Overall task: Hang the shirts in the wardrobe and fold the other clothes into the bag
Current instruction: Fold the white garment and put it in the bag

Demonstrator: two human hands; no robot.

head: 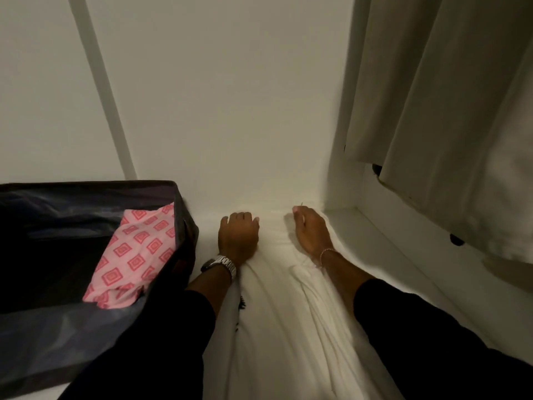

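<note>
Gripping the far edge of the crumpled white garment [277, 307] on the white bed, your left hand [238, 236] curled over it and your right hand [310, 232] pinched it, beside the open dark fabric bag [57, 327]. You needed even tension before folding.

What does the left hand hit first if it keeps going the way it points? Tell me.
Probably the plain white wall. The left hand points straight at it across the rumpled white cloth, already close; the exact gap is unclear.
</note>
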